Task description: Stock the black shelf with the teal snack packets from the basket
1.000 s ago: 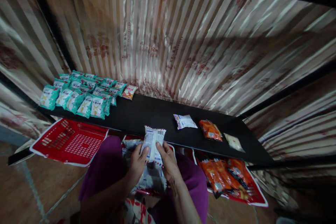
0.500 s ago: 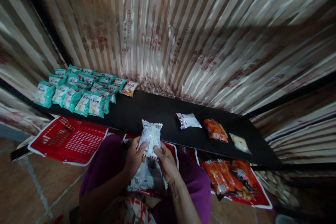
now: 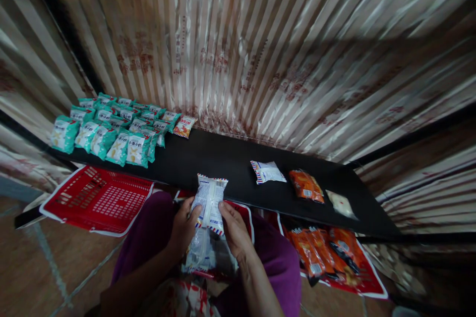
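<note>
Between my two hands is a white snack bag (image 3: 210,203) with striped red and blue ends, its printed back seam facing up. My left hand (image 3: 185,224) grips its left side, thumb on top. On the right side, my right hand (image 3: 234,228) holds the edge with the thumb along it. Below the bag, more white packets (image 3: 201,252) lie in a red basket (image 3: 247,213) between my knees. A similar white bag (image 3: 268,172) rests on the black shelf (image 3: 223,151), to the right of my hands.
Teal-and-white snack bags (image 3: 137,148) stand grouped at the shelf's left, beside one red-and-white bag (image 3: 184,126). An orange packet (image 3: 307,185) and a pale packet (image 3: 340,203) lie at the right. Below are a red basket (image 3: 107,200) and another basket holding orange packets (image 3: 316,252).
The held bag has moved slightly down and to the left. My right thumb has shifted from the bag's front toward its right edge.
</note>
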Demonstrator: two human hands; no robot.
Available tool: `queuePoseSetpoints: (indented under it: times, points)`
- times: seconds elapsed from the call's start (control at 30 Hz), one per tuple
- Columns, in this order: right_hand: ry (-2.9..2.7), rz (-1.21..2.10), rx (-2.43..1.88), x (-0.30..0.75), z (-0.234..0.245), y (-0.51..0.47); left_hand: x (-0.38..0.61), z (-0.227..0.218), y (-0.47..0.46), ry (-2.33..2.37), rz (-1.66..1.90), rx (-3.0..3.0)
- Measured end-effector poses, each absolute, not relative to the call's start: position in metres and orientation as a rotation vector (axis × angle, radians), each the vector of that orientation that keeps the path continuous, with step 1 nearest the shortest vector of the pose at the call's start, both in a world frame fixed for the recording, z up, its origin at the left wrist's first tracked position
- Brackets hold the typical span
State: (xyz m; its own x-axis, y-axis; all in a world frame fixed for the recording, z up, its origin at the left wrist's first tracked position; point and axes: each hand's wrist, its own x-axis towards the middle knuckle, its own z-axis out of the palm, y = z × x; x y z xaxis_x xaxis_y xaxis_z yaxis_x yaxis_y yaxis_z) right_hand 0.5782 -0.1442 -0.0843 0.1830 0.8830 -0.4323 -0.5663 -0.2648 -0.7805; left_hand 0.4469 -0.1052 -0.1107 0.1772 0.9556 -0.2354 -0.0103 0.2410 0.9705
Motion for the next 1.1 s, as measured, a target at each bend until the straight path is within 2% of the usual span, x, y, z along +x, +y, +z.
queuePoseSetpoints:
  times: [0.23, 0.4, 0.57, 0.77, 1.1]
  points:
    - [-0.313, 1.338, -1.22, 0.567, -0.082, -0.145, 0.44, -0.114, -0.107, 1.211, 0.904, 1.179]
    - [-0.357, 1.289, -1.253, 0.563, -0.086, -0.147, 0.436, -0.121, -0.105, 1.323, 1.122, 1.77]
    - [-0.395, 1.256, -1.259, 0.559, -0.089, -0.148, 0.433, -0.121, -0.105, 1.124, 1.204, 2.256]
    - [-0.454, 1.238, -1.278, 0.559, -0.086, -0.15, 0.43, -0.122, -0.107, 1.005, 1.139, 2.353]
    - [-0.505, 1.177, -1.362, 0.559, -0.084, -0.153, 0.421, -0.11, -0.11, 0.737, 0.823, 2.432]
